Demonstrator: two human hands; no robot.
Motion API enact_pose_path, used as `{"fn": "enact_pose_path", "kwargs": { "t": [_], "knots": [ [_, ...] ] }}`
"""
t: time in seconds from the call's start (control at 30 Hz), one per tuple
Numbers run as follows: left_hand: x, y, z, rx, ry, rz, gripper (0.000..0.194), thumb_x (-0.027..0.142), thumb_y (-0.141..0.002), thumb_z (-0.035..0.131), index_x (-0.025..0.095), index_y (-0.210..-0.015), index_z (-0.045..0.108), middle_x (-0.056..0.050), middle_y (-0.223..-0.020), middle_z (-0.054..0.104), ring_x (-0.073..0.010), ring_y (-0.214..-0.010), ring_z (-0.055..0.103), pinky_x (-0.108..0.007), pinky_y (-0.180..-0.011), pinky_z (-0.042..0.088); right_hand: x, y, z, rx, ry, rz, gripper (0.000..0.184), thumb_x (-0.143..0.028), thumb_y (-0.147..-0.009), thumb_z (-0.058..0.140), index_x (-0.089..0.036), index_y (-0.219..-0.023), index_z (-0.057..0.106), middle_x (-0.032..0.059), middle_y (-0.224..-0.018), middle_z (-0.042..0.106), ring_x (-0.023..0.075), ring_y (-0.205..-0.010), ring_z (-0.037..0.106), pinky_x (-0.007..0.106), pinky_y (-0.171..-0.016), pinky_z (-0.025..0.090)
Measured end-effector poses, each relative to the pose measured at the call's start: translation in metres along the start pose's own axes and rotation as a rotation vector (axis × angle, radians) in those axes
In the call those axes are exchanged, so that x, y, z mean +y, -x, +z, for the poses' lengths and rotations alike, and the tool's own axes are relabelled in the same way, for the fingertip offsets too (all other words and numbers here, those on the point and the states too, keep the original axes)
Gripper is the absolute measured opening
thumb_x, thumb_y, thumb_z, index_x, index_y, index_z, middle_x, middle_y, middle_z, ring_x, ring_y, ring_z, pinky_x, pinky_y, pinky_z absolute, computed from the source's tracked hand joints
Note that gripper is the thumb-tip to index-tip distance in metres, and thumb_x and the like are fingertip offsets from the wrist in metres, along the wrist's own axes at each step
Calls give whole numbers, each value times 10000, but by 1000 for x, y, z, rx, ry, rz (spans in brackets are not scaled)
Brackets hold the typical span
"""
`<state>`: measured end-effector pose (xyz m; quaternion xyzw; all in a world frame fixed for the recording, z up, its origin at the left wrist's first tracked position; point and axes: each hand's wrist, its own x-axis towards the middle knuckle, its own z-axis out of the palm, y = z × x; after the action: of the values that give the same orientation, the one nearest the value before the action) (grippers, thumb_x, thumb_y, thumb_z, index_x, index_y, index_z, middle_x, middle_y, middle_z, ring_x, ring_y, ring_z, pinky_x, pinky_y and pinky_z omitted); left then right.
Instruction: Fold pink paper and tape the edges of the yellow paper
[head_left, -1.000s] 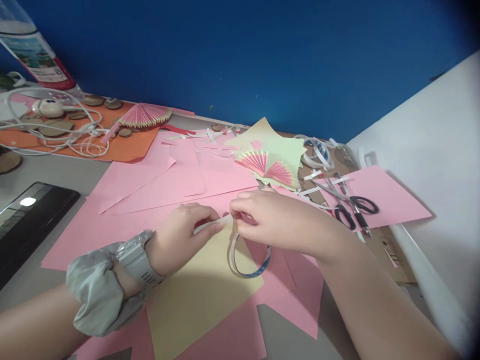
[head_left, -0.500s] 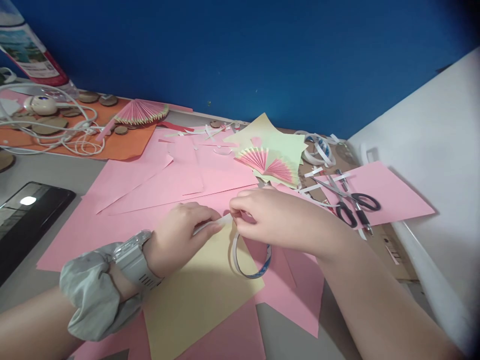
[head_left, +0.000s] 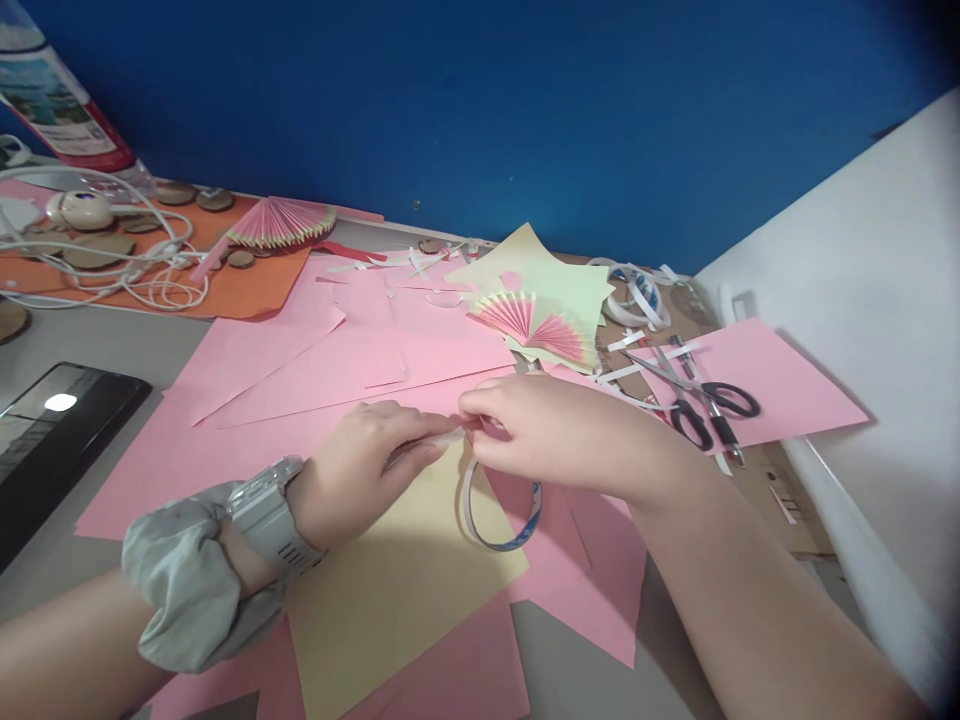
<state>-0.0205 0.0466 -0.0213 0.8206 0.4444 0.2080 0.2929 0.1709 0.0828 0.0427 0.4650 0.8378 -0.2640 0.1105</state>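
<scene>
A yellow sheet of paper [head_left: 409, 575] lies tilted over pink sheets in front of me. My left hand [head_left: 367, 465] grips its far edge between thumb and fingers, where a whitish strip of tape runs along the edge. The left index finger reaches to the tips of my right hand [head_left: 525, 430]. That right hand is closed in a pinch at the sheet's upper right corner, on the end of the tape. A nearly used-up roll of tape [head_left: 536, 515], a thin white and blue ring, hangs below the right fingers over the sheet. The fingertips partly hide the strip.
Black-handled scissors [head_left: 694, 420] and a pen [head_left: 724, 430] lie on a pink sheet at right. Folded paper fans [head_left: 532, 325] and tape rolls [head_left: 637, 300] are at the back. At left are a phone [head_left: 60, 430], earphones [head_left: 82, 210] and a bottle [head_left: 67, 110].
My left index finger has stretched to the right along the paper's edge, up to my right fingertips. The right hand and the tape roll have hardly moved.
</scene>
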Motion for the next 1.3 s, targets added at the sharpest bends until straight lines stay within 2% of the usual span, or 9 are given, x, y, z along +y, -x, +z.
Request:
{"fn": "enact_pose_path", "kwargs": {
  "t": [0.23, 0.43, 0.6, 0.77, 0.87, 0.93, 1.03, 1.13, 1.3],
  "knots": [
    [0, 0, -1, -14, 46, -5, 274, 289, -932, 415, 238, -1105, 621, -9, -888, 689, -159, -807, 601, -269, -738, 420, -1, 1, 0, 21, 12, 27, 176, -235, -743, 420, -186, -602, 326, -39, -533, 356, 89, -484, 277, 279, -470, 155],
    [1, -1, -1, -30, 46, -22, 297, 300, -930, 392, 233, -1111, 618, -21, -966, 693, -174, -849, 605, -284, -761, 431, 7, 2, 3, 55, 42, 45, 159, -250, -769, 423, -196, -625, 386, -35, -565, 439, 96, -503, 336, 275, -484, 166],
    [4, -1, -3, -14, 36, -66, 272, 319, -916, 410, 218, -972, 656, -5, -856, 692, -161, -759, 602, -281, -731, 439, 6, 8, -15, 194, 125, 157, 216, -259, -834, 354, -197, -628, 374, -24, -571, 435, 107, -509, 353, 272, -480, 176],
    [5, -2, -4, -11, 58, -85, 215, 291, -875, 459, 209, -929, 650, -11, -862, 684, -168, -784, 594, -289, -726, 434, 7, 30, -24, 200, 90, 252, 257, -363, -863, 371, -216, -680, 474, -9, -689, 535, 120, -540, 442, 254, -459, 213],
    [5, -2, -4, -16, 55, -82, 205, 298, -858, 477, 198, -916, 646, -22, -865, 680, -175, -791, 594, -296, -730, 437, 13, 46, -9, 129, -3, 158, 289, -515, -816, 474, -239, -806, 560, 15, -852, 592, 175, -742, 541, 243, -513, 298],
    [6, -2, -5, -13, 52, -91, 201, 288, -853, 481, 188, -915, 644, -28, -865, 677, -173, -791, 593, -293, -729, 440, 16, 54, 7, 97, -77, 59, 267, -500, -798, 530, -243, -855, 570, 17, -888, 599, 194, -841, 544, 250, -586, 352],
    [11, -2, -8, -23, 30, -96, 187, 259, -845, 488, 180, -909, 645, -25, -855, 668, -166, -781, 584, -289, -725, 437, 18, 57, 33, 247, -126, 27, 153, -342, -885, 452, -228, -884, 553, 27, -912, 588, 179, -867, 532, 274, -693, 388],
    [17, -7, -8, -67, -27, -112, 178, 273, -838, 493, 173, -851, 640, -24, -813, 651, -171, -758, 568, -297, -706, 429, 20, 52, 53, 379, -105, -22, 149, -255, -912, 414, -203, -846, 537, 31, -873, 578, 171, -829, 520, 300, -753, 381],
    [22, -23, 1, -100, -21, -50, 207, 287, -867, 462, 174, -773, 609, -18, -771, 622, -168, -739, 549, -291, -683, 418, 27, 47, 64, 473, -151, -34, 191, -236, -917, 417, -196, -748, 497, 8, -768, 566, 154, -741, 498, 305, -735, 373]
  ]
}}
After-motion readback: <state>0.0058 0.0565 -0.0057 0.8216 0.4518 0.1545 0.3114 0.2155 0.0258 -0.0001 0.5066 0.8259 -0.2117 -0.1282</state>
